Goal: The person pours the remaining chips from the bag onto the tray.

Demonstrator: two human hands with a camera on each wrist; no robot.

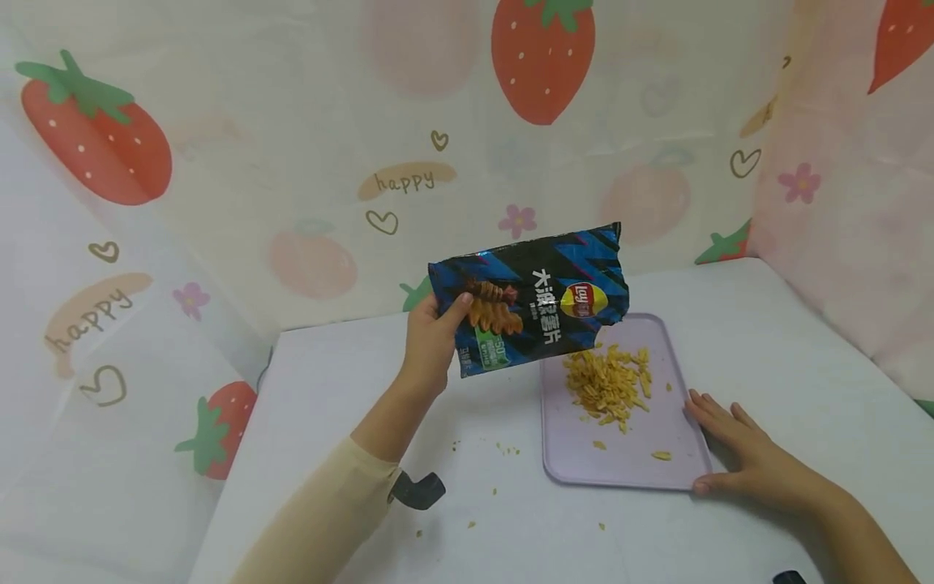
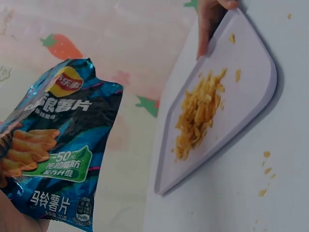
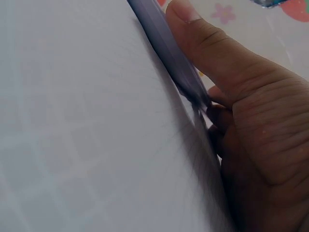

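A blue and black Lay's potato chip bag (image 1: 529,300) is gripped at its left end by my left hand (image 1: 434,345), thumb across the printed front. The bag hangs tilted, its right end above the far part of a pale purple tray (image 1: 613,466). On that tray lies a heap of broken yellow chips (image 1: 609,381), with a few loose pieces around it. My right hand (image 1: 751,454) rests against the tray's right edge, fingers mostly straight and thumb by the near corner. In the right wrist view, the thumb (image 3: 212,46) lies along the tray rim (image 3: 166,48).
Small crumbs (image 1: 507,448) are scattered on the white table (image 1: 511,535) left of the tray and nearer to me. Behind the table and at both sides hangs a strawberry-patterned cloth (image 1: 467,219). A dark strap end (image 1: 419,491) sticks out by the left sleeve.
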